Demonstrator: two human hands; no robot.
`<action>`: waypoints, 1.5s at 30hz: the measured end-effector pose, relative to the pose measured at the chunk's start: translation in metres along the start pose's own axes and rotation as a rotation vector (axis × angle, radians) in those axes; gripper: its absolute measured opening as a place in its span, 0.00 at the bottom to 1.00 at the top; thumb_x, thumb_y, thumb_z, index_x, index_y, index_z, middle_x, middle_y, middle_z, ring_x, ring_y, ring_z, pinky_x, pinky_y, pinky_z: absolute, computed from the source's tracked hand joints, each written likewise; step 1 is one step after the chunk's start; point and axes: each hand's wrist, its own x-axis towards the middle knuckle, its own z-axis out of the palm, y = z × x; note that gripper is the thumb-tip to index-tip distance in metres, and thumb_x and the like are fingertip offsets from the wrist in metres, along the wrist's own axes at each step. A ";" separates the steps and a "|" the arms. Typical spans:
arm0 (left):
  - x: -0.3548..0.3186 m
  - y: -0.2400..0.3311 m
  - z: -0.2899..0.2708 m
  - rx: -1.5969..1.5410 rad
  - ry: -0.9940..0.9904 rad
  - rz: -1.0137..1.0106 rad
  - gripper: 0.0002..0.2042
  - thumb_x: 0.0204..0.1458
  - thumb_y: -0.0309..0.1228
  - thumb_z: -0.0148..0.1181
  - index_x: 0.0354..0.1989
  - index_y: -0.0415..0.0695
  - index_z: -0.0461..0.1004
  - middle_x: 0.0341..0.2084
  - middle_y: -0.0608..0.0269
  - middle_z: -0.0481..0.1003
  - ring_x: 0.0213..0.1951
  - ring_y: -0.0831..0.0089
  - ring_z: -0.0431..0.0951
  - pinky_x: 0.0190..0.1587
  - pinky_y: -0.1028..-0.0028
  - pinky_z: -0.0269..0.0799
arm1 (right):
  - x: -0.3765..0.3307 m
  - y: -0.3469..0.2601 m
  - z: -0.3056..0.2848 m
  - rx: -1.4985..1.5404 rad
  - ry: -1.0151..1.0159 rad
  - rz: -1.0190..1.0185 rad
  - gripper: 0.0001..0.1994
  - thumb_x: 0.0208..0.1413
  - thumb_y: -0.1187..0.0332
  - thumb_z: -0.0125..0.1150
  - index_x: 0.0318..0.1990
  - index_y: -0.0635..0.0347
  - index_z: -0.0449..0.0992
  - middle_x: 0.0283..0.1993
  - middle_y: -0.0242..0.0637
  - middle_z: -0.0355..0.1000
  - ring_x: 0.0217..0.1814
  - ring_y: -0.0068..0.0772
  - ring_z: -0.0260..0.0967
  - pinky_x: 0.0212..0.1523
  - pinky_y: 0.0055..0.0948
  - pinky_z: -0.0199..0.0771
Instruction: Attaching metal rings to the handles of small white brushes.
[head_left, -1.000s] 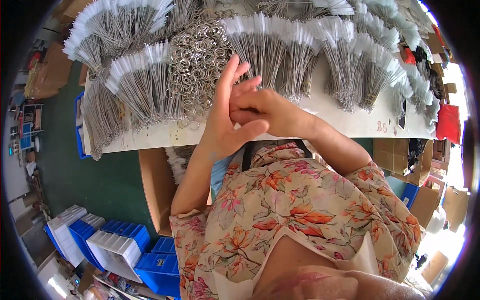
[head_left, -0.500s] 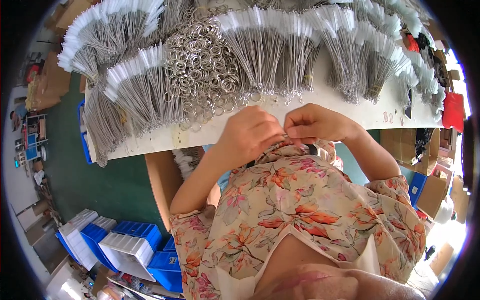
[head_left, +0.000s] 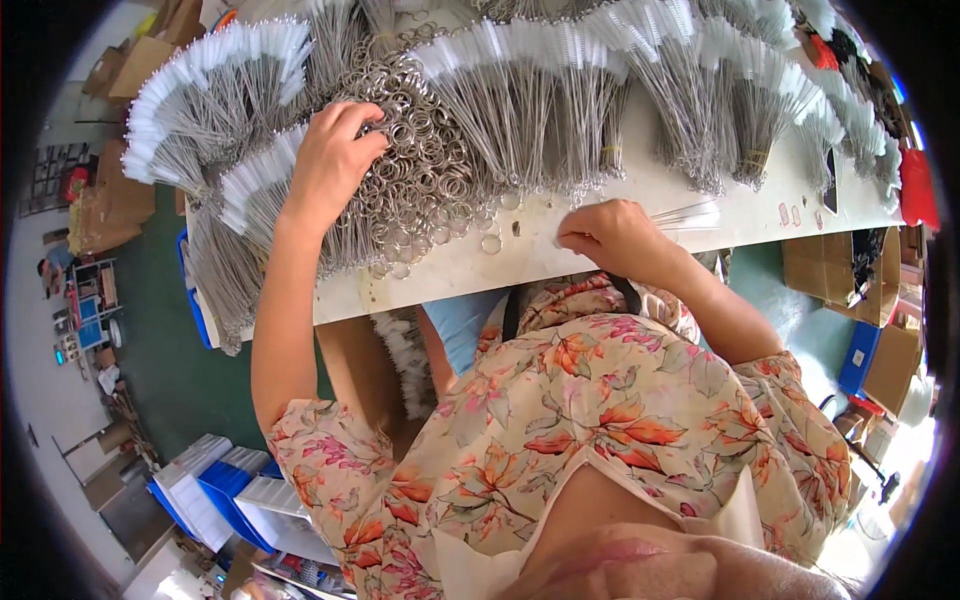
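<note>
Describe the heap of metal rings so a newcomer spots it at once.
Find the white table across the top of the view. Left of its middle, by the left hand, lies the heap of metal rings. Its jumbled shiny loops set it apart from the brush bundles on both sides, with straight stems and white bristles.

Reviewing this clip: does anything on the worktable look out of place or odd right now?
Only minor things. One metal ring lies apart from the ring pile, toward the white worktable's front edge. A few thin wire brushes lie sideways beside the right hand, unlike the bundled rows. No damage stands out.
</note>
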 end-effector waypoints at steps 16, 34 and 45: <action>0.009 0.115 -0.012 -0.577 0.448 -0.478 0.06 0.52 0.20 0.53 0.37 0.39 0.74 0.26 0.63 0.74 0.27 0.79 0.74 0.27 0.82 0.69 | 0.070 -0.067 -0.038 1.014 -0.001 -0.048 0.08 0.56 0.68 0.56 0.36 0.65 0.74 0.27 0.28 0.68 0.21 0.13 0.58 0.20 0.16 0.60; -0.007 0.148 -0.040 -1.023 0.499 -0.472 0.14 0.44 0.13 0.54 0.42 0.30 0.71 0.37 0.50 0.74 0.37 0.70 0.76 0.38 0.77 0.74 | 0.047 -0.068 -0.022 0.292 0.602 -0.695 0.07 0.42 0.72 0.62 0.32 0.61 0.77 0.32 0.33 0.69 0.23 0.24 0.67 0.20 0.20 0.67; -0.006 0.150 -0.036 -0.522 0.694 -0.235 0.16 0.42 0.17 0.57 0.42 0.30 0.71 0.36 0.47 0.75 0.36 0.63 0.78 0.38 0.73 0.75 | 0.045 -0.097 -0.040 1.225 0.093 -0.133 0.08 0.53 0.67 0.59 0.34 0.64 0.76 0.23 0.27 0.69 0.19 0.13 0.60 0.20 0.15 0.61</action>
